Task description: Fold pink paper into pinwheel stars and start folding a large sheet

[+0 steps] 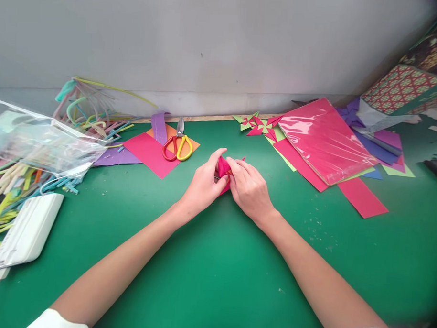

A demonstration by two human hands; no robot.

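Between my two hands, over the middle of the green table, is a small folded piece of pink paper (223, 167). My left hand (205, 182) grips it from the left, with the thumb and fingers closed around it. From the right, my right hand (249, 186) pinches the same piece, fingertips pressed together near its centre. A bit of orange shows by the fingertips. Pointed pink tips stick out above and below the fingers; the rest of the fold is hidden.
Scissors (178, 142) lie on pink (156, 154) and orange sheets at back left. Pipe cleaners (16, 195), a plastic bag (36, 133) and a white power bank (28, 230) fill the left. Behind right are folded paper stars (263, 126) and a wrapped pink paper pack (325, 141).
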